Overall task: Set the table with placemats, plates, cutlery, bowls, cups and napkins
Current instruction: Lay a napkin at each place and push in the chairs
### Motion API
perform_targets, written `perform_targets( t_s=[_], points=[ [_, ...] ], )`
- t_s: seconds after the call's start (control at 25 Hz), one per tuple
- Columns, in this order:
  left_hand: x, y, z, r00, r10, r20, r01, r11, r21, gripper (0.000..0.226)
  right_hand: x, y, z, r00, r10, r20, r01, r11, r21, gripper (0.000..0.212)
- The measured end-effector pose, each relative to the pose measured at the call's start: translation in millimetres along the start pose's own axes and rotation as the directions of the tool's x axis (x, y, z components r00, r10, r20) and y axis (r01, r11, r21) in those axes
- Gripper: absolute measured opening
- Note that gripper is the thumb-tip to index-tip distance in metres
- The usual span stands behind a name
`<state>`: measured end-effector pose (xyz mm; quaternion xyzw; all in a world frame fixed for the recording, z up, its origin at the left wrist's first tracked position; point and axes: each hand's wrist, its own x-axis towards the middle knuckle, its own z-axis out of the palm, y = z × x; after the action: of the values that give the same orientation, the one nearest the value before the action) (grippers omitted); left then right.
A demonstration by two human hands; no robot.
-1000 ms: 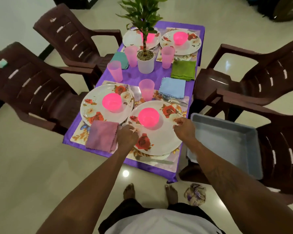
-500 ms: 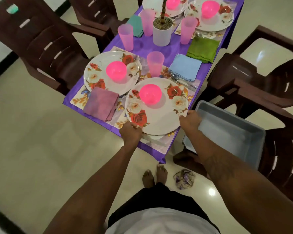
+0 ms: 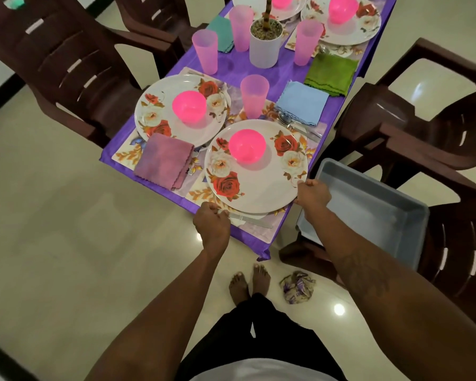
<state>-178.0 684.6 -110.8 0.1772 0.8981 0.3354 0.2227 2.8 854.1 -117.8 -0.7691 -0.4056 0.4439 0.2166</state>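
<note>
A white floral plate (image 3: 259, 185) with a pink bowl (image 3: 247, 146) on it sits over the near placemat (image 3: 204, 192) at the table's near end. My left hand (image 3: 211, 221) grips the plate's near-left rim. My right hand (image 3: 312, 192) pinches its right rim. A knife (image 3: 254, 221) lies just under the plate's near edge. A second floral plate (image 3: 160, 111) with a pink bowl (image 3: 189, 106) lies to the left, and a pink-purple napkin (image 3: 164, 160) lies in front of it. A pink cup (image 3: 254, 96), a blue napkin (image 3: 302, 103) and cutlery (image 3: 294, 125) lie beyond the held plate.
A grey tub (image 3: 374, 204) rests on the chair at right. Brown plastic chairs (image 3: 66, 59) surround the purple-clothed table (image 3: 239, 67). A white plant pot (image 3: 265, 42), more pink cups, green and teal napkins and two far plates fill the far half. A crumpled bag (image 3: 297, 287) lies on the floor.
Both hands have slid from the plate's upper sides to its near rim and now grip it. The plate has shifted toward the table's near edge.
</note>
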Motion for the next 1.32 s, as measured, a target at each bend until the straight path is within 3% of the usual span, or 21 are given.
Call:
perform_targets(
  t_s=[0.16,0.4,0.56,0.76,0.92,1.04,1.2,1.32],
  points=[
    [-10,7,5,0.99,-0.135,-0.036,0.134,0.99,-0.052,0.019,-9,11,1,0.995,0.1,0.001,-0.1,0.989,0.11,0.012],
    [-33,17,11,0.962,-0.27,-0.033,0.265,0.958,-0.112,0.025,-26,19,0,0.996,0.07,0.06,-0.074,0.995,0.067,0.016],
    [-58,27,18,0.93,-0.368,-0.028,0.359,0.92,-0.158,0.029,-43,29,3,0.997,0.062,0.048,-0.061,0.998,-0.025,0.005],
    [-102,35,38,0.87,-0.493,-0.004,0.477,0.845,-0.242,0.029,-71,65,7,0.979,0.152,0.137,-0.14,0.986,-0.09,0.022],
    [-116,50,47,0.765,-0.639,0.084,0.621,0.697,-0.358,0.033,-60,100,29,0.982,0.154,0.11,-0.133,0.975,-0.18,0.05],
    [-122,53,51,0.734,-0.673,0.091,0.661,0.676,-0.325,0.031,-75,87,23,0.981,0.138,0.139,-0.106,0.971,-0.216,0.043],
    [-122,56,48,0.723,-0.683,0.101,0.678,0.674,-0.294,0.039,-59,103,35,0.982,0.148,0.116,-0.117,0.964,-0.239,0.051],
    [-119,59,46,0.7,-0.703,0.124,0.703,0.65,-0.288,0.042,-85,77,13,0.981,0.159,0.115,-0.13,0.965,-0.227,0.054]
  ],
)
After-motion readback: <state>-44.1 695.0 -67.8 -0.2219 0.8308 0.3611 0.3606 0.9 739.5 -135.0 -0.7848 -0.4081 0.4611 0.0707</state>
